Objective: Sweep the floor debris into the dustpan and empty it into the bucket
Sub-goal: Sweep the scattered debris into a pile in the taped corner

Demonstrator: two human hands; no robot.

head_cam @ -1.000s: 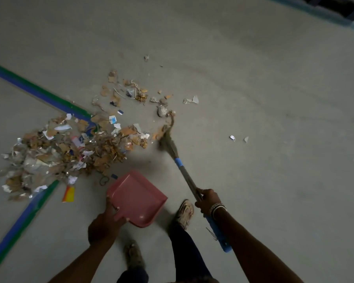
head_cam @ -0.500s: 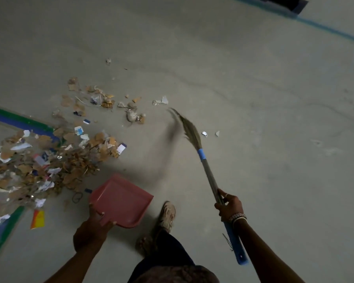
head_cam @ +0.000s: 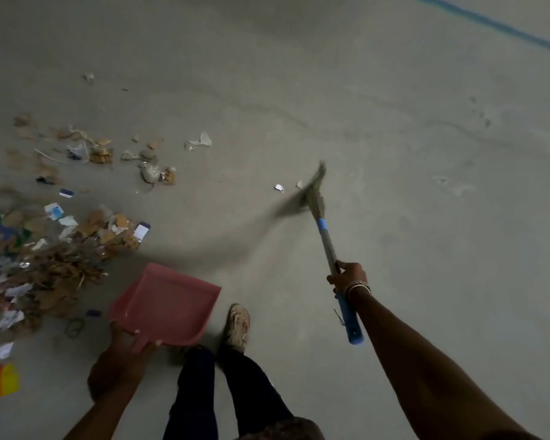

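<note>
Meanwhile, at the left edge of the grey concrete floor (head_cam: 394, 217), the loose heap of torn cardboard and paper scraps (head_cam: 45, 268) looks light and likely to scatter under a hard stroke. Your left hand (head_cam: 121, 350) grips the stub handle of the stiff pink plastic dustpan (head_cam: 169, 303), held near the heap. Further right, your right hand (head_cam: 346, 276) clenches the grass broom (head_cam: 327, 242) mid-shaft, its soft bristles beside two stray white scraps (head_cam: 279, 188). No bucket shows.
</note>
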